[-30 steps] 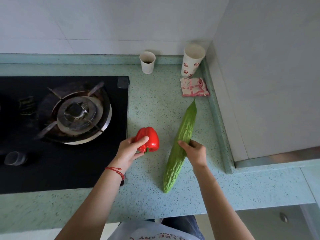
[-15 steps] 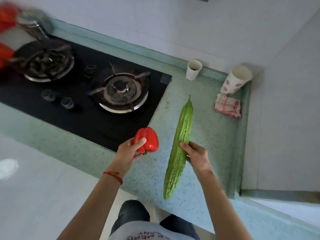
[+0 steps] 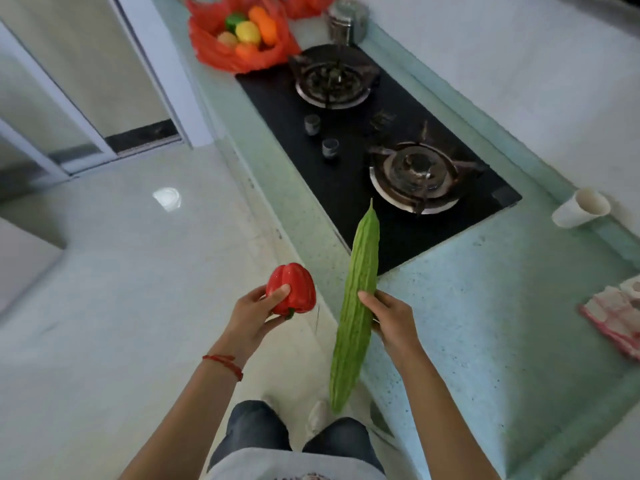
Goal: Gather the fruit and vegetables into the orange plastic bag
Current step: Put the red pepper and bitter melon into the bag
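My left hand [image 3: 250, 318] grips a red bell pepper [image 3: 292, 289], held in the air beside the counter's edge. In my right hand [image 3: 389, 318] is a long green bitter gourd [image 3: 356, 306], gripped around its middle and lifted upright off the counter. The orange plastic bag [image 3: 221, 51] lies open on the far end of the counter past the stove, with several yellow, green and orange fruits inside. Both hands are well short of the bag.
A black two-burner gas stove [image 3: 346, 174] lies between my hands and the bag. A metal canister [image 3: 344, 20] stands behind the far burner. At the right are a white paper cup [image 3: 580, 207] and a red-checked cloth [image 3: 614, 313]. The tiled floor [image 3: 121, 289] spreads to the left.
Both hands have lifted the pepper and the gourd off the counter. My view has swung left along the stove, and the orange bag has come into sight.
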### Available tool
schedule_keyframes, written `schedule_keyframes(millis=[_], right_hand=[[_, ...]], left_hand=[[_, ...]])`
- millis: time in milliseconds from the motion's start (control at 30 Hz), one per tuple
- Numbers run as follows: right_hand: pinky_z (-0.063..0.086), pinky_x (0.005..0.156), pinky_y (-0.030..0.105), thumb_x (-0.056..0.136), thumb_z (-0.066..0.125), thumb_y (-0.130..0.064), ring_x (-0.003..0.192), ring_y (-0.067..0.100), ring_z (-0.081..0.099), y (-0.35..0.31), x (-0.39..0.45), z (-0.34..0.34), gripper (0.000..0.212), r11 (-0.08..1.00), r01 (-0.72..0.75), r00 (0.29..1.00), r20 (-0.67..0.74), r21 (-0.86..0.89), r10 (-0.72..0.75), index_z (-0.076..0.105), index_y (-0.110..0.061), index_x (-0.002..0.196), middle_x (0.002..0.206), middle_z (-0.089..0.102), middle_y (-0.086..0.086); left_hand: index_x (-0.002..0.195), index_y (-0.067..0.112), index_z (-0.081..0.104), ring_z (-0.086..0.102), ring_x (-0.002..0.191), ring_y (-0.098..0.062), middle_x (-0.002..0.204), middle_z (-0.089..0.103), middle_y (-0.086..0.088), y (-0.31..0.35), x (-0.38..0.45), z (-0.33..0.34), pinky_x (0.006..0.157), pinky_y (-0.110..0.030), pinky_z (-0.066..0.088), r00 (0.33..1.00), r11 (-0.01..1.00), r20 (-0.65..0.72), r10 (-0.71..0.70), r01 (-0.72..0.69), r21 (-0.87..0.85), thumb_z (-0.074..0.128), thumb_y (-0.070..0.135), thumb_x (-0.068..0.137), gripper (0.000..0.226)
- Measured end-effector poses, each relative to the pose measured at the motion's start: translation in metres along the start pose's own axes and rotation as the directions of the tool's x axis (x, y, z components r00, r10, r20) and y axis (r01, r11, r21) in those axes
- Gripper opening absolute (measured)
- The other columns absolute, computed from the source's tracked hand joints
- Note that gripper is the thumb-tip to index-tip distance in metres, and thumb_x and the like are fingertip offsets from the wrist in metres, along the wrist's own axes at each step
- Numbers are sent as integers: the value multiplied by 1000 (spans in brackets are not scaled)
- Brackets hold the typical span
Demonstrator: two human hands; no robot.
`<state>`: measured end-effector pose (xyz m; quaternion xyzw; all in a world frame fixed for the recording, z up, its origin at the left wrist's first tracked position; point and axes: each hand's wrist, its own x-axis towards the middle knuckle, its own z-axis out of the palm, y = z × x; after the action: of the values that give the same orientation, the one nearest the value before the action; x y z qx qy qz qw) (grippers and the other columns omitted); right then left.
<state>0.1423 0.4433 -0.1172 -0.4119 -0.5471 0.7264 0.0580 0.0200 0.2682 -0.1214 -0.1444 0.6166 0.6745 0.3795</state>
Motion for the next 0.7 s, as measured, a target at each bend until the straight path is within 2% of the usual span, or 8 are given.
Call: schedule_keyframes(millis=[100, 233, 333, 400, 700], right_hand=[[56, 71, 30, 81, 65, -14, 72, 17, 67, 2, 1, 39, 10, 998, -2, 996, 94, -62, 8, 72, -10, 89, 76, 71, 5], [54, 70, 32, 80, 66, -12, 73, 20, 65, 9, 1, 95, 11, 994, -24, 979, 200, -108, 45, 71, -6, 88, 75, 69, 7], [56, 65, 25, 81, 66, -12, 72, 17, 65, 13, -4, 138, 19, 991, -20, 961, 271, -134, 57, 68, -2, 97, 79, 69, 7], [56, 60, 21, 81, 65, -11, 70, 15, 66, 15, -8, 167, 17, 990, -24, 948, 310, -141, 67, 68, -4, 96, 80, 69, 7], [54, 57, 21, 80, 67, -12, 66, 12, 68, 19, -5, 271, 12, 984, -18, 929, 361, -176, 81, 69, -7, 91, 76, 71, 5]], left_hand=[[113, 4, 54, 61, 85, -21, 101, 62, -13, 3, -11, -40, 66, -27, 59, 996, 997, -87, 32, -37, -64, 64, 15, 82, 35], [113, 4, 53, 62, 87, -22, 100, 62, -12, 6, -27, -94, 77, -34, 55, 982, 988, -184, 44, -70, -136, 64, 15, 82, 35], [112, 4, 53, 62, 85, -22, 100, 61, -12, 12, -37, -135, 75, -32, 53, 972, 979, -229, 48, -90, -180, 64, 17, 83, 34], [115, 3, 54, 62, 86, -23, 101, 62, -13, 17, -41, -161, 74, -31, 54, 963, 973, -264, 60, -116, -200, 65, 19, 81, 39], [121, 0, 50, 63, 89, -24, 107, 60, -16, 43, -38, -256, 75, -32, 54, 934, 956, -347, 80, -171, -239, 66, 19, 80, 48]])
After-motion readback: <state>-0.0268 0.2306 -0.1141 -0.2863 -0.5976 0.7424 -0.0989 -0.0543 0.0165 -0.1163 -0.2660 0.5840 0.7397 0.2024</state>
